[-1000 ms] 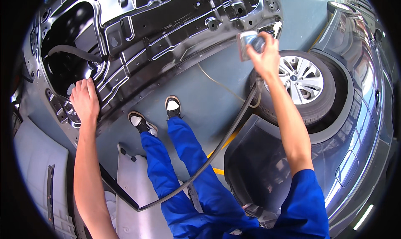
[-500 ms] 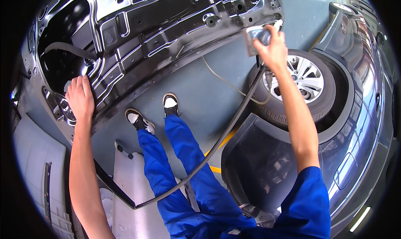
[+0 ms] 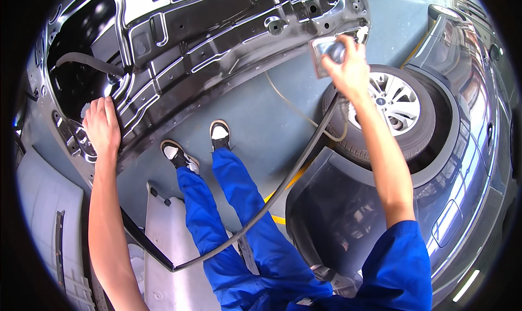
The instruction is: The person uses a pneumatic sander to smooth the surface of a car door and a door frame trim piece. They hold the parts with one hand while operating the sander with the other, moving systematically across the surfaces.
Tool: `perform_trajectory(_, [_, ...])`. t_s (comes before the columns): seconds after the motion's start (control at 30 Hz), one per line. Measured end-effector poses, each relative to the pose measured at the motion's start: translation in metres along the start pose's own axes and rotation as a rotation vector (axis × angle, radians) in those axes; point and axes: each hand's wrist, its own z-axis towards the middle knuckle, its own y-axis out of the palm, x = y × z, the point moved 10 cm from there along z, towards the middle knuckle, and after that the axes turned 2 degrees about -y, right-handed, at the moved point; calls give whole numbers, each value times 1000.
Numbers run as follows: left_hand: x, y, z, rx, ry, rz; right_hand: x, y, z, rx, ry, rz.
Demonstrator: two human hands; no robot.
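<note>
My right hand (image 3: 350, 72) is raised in front of the car wheel, its thumb and fingers closed round a power sander (image 3: 324, 61) with a square plate, slightly blurred. A thick grey hose (image 3: 280, 189) runs from below that hand, across my legs. Over the near left edge of a large black car body panel (image 3: 179, 80), my left hand (image 3: 103, 127) lies with its fingers together and curled onto the metal; the thumb is hidden. The sander is beside the panel's right end, and I cannot tell whether they touch.
A dark car (image 3: 348, 197) with an exposed wheel (image 3: 399, 107) stands at the right. A thin pale hose (image 3: 288, 102) hangs between panel and wheel. Light panels (image 3: 49, 202) lean at the lower left, and another pale panel (image 3: 168, 224) lies beside my legs on the blue-grey floor (image 3: 190, 123).
My right hand has moved slightly left and down with the sander. The left hand stays on the panel's edge.
</note>
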Motion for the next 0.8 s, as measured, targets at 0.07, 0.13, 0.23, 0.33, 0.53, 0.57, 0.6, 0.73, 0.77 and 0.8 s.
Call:
perform_trajectory(0.07, [2, 0, 2, -19, -6, 11, 24, -11, 18, 43, 54, -45])
perform_trajectory(0.13, [3, 2, 3, -45, -17, 15, 37, -14, 24, 35, 115, -59])
perform_trajectory(0.23, [2, 3, 0, -59, -24, 15, 16, -9, 11, 34, 33, 6])
perform_trajectory(0.33, [2, 3, 1, -56, -27, 5, -7, -12, -10, 153, -107, 166])
perform_trajectory(0.53, [-3, 5, 0, 1, 10, 2, -16, -42, -2, 480, -273, 243])
perform_trajectory(0.57, [-5, 3, -1, 16, 13, 15, -16, -40, 2, 478, -278, 258])
perform_trajectory(0.6, [-7, 5, 0, 15, 18, 12, -16, -39, 3, 503, -327, 289])
perform_trajectory(0.73, [-15, 10, 6, 16, 36, 18, -21, -30, 12, 532, -495, 240])
perform_trajectory(0.77, [-21, 11, 5, 42, 44, 5, -18, -23, 19, 439, -382, 220])
perform_trajectory(0.8, [-23, 12, 6, 29, 26, 12, -30, -31, 18, 482, -453, 289])
